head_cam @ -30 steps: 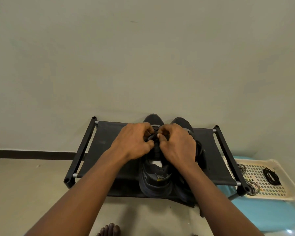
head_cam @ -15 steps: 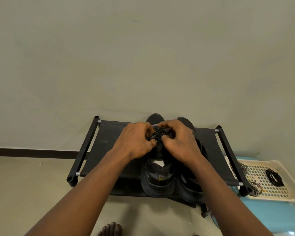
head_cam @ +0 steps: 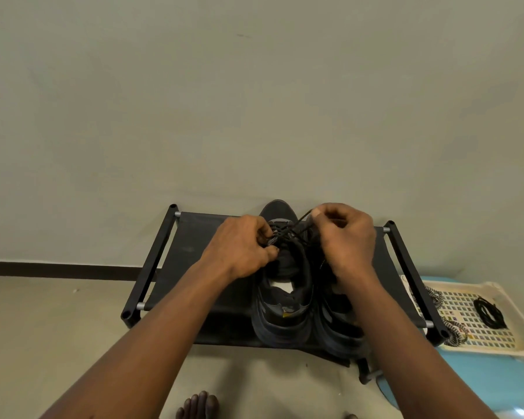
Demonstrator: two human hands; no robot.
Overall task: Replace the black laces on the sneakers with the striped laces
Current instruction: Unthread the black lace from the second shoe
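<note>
Black lace [head_cam: 298,225], pinched taut by the right hand [head_cam: 345,240] while the left hand [head_cam: 239,249] grips the sneaker [head_cam: 285,313] beside it, may snag if yanked.

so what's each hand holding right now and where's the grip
The right hand pinches the black lace by a strand drawn up from the eyelets. The left hand grips the sneaker at its laced front.

head view | forward, down | close above rack [head_cam: 191,255] | edges apparently warped
</note>
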